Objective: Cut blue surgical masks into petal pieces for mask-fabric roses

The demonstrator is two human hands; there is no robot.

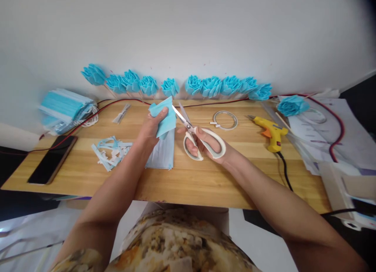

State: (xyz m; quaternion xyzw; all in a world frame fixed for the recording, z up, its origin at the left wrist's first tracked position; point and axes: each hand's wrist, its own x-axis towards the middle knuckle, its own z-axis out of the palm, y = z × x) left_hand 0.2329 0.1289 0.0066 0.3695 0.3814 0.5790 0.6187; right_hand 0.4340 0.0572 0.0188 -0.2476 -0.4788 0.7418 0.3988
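Pinched in my left hand (151,125) is a folded piece of light-blue mask fabric (166,121), held up over the table with the thumb across its face. My right hand (205,140) has its fingers through the white handles of a pair of scissors (188,127). The blades are spread, and their tips point up and left, close to the fabric's right edge. Below the fabric, a pale-blue pleated face mask (161,154) lies on the table, partly covered by my left hand and the fabric. Cut strips and scraps (111,152) lie left of my left forearm.
Several blue fabric flowers (211,86) on sticks line the wall, and another flower (293,105) lies at right. A stack of masks (66,109), a phone (53,160) and twist ties (121,113) are left. A tape roll (225,120) and a yellow glue gun (272,133) with a cord are right.
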